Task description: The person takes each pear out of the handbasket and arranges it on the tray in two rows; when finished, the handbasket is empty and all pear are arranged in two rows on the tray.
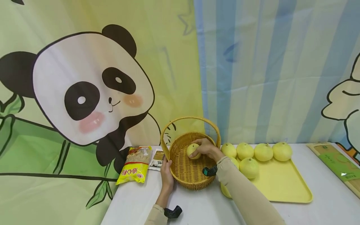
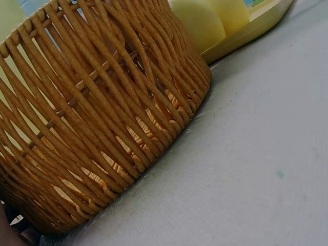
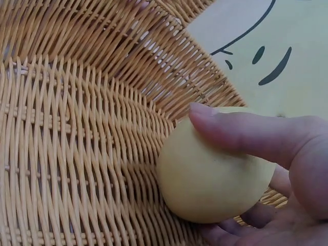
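Note:
A wicker basket (image 1: 194,179) with a tall arched handle stands on the white table, tipped a little towards me. My left hand (image 1: 167,176) holds its left side near the foot of the handle; in the left wrist view the woven wall (image 2: 102,102) hides most of that hand. Inside the basket, my right hand (image 1: 206,147) grips a pale yellow round fruit (image 1: 192,151). The right wrist view has the thumb over the top of the fruit (image 3: 210,174) and the other fingers underneath. The fruit is close to the woven wall; whether it touches it I cannot tell.
To the right, a yellow tray (image 1: 281,182) bears several similar fruits (image 1: 249,168), partly behind my right forearm. A yellow food bag (image 1: 135,164) and a small packet (image 1: 157,158) lie left of the basket. A long green-and-tan package (image 1: 334,162) lies far right. A printed curtain (image 1: 253,78) hangs behind.

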A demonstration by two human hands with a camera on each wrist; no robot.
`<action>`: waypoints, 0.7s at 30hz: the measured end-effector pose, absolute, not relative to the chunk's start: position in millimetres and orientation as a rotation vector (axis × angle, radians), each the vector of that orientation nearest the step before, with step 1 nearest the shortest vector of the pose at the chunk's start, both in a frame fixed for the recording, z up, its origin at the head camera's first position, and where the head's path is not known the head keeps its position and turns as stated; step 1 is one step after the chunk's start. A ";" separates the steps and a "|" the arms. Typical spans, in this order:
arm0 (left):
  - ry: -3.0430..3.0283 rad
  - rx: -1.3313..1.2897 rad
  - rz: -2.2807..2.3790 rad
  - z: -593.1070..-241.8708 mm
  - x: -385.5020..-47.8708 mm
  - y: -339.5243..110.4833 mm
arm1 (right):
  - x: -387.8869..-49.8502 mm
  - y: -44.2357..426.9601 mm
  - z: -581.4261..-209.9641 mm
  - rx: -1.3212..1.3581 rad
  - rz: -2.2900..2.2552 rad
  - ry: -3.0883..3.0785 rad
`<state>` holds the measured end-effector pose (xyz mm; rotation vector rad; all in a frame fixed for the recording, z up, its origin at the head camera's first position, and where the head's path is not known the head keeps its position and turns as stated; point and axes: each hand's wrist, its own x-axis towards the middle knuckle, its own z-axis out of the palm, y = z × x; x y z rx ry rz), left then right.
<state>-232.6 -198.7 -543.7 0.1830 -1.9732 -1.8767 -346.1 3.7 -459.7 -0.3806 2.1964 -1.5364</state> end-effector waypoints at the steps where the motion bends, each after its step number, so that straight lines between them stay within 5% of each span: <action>1: -1.975 0.181 -1.876 -544.5 -233.3 -198.8 | -345.1 4.2 -459.0 -0.391 -1.551 2.200; 21: -1.936 0.181 -1.885 -545.1 -234.2 -197.8 | -272.9 32.4 -382.9 -0.809 -1.719 2.140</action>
